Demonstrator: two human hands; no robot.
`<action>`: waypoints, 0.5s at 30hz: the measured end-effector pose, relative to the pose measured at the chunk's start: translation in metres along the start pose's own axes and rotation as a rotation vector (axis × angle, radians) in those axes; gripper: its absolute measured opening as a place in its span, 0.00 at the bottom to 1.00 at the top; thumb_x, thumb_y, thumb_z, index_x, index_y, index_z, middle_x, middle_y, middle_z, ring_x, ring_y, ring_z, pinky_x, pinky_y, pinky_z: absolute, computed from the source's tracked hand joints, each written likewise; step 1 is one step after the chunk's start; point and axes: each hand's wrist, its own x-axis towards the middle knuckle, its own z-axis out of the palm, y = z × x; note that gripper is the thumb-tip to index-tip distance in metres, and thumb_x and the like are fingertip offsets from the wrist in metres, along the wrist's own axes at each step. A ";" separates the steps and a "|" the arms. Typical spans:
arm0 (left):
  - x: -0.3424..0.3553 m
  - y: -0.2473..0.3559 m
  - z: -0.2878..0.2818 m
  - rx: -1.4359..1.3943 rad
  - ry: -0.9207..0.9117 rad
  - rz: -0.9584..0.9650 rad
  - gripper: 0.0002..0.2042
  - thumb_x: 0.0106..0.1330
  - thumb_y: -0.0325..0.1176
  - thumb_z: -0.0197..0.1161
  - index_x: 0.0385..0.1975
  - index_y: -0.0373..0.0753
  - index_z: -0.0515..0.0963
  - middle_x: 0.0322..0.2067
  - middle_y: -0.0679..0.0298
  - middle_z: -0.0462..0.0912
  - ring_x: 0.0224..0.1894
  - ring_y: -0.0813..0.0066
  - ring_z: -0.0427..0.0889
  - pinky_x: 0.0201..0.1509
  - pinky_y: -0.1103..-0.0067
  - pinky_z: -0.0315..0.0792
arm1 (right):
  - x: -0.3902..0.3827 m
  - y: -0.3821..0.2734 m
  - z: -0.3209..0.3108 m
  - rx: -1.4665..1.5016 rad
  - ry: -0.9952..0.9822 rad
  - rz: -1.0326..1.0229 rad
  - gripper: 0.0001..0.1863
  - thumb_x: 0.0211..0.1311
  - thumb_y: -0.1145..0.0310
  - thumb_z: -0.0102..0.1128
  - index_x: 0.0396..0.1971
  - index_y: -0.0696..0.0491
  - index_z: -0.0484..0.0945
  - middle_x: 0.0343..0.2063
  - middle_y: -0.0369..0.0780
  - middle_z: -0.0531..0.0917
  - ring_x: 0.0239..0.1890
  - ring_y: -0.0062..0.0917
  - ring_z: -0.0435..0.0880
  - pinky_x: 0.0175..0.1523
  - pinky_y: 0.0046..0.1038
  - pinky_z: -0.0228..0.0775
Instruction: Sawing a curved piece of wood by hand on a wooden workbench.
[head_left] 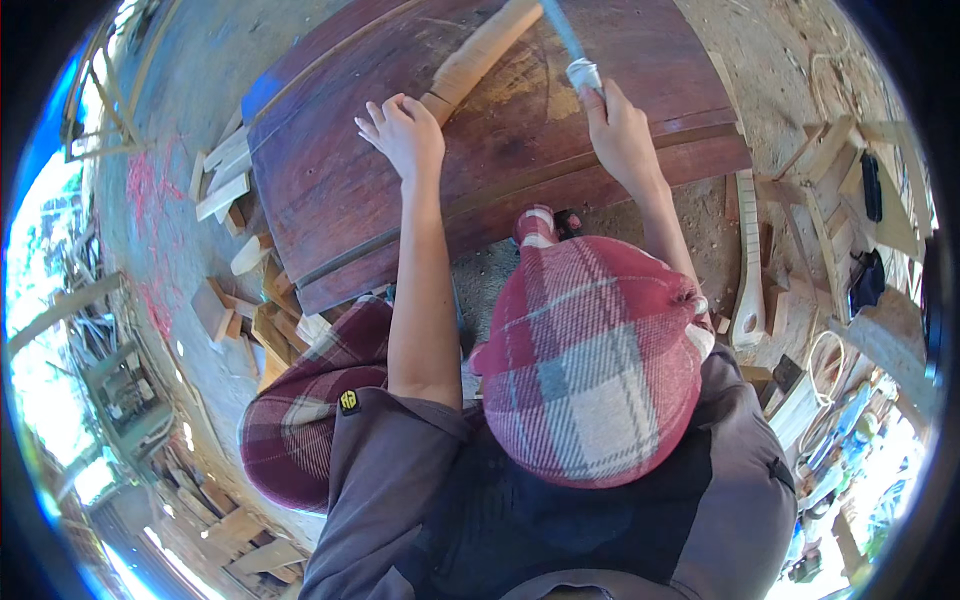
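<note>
My left hand [405, 132] lies flat with fingers spread on a wide dark red-brown wooden board [350, 190]. Its fingertips touch the near end of a pale rounded wooden piece [480, 52] that lies on the board and runs away from me. My right hand [620, 130] is closed around a slim tool [580, 68] with a white collar and a blue shaft that points up and away over the board. My knees in red plaid cloth [590, 360] sit below the board's near edge.
Pale wood offcuts [225, 185] lie scattered on the sandy ground to the left of the board. A long pale carved wooden piece [750, 270] lies to the right. Wooden frames and slats [840, 200] stand further right.
</note>
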 end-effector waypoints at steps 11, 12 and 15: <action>-0.001 0.014 -0.041 0.093 -0.227 0.312 0.26 0.55 0.51 0.67 0.46 0.36 0.78 0.47 0.51 0.75 0.55 0.52 0.66 0.61 0.61 0.59 | 0.002 0.010 0.003 0.042 0.023 -0.104 0.13 0.70 0.60 0.47 0.38 0.55 0.71 0.20 0.51 0.80 0.25 0.50 0.80 0.29 0.48 0.69; 0.000 0.014 -0.042 0.055 -0.195 0.335 0.25 0.55 0.50 0.67 0.43 0.35 0.80 0.41 0.53 0.77 0.49 0.54 0.71 0.56 0.64 0.65 | 0.001 0.012 0.003 0.046 0.025 -0.101 0.13 0.70 0.60 0.47 0.38 0.55 0.71 0.20 0.51 0.80 0.25 0.50 0.80 0.29 0.48 0.69; 0.007 0.018 -0.052 -0.088 -0.362 0.251 0.23 0.58 0.50 0.66 0.41 0.34 0.81 0.35 0.55 0.81 0.40 0.61 0.78 0.47 0.71 0.70 | -0.001 0.020 0.008 0.048 0.011 -0.106 0.13 0.69 0.60 0.48 0.39 0.55 0.70 0.20 0.51 0.80 0.25 0.50 0.80 0.29 0.47 0.69</action>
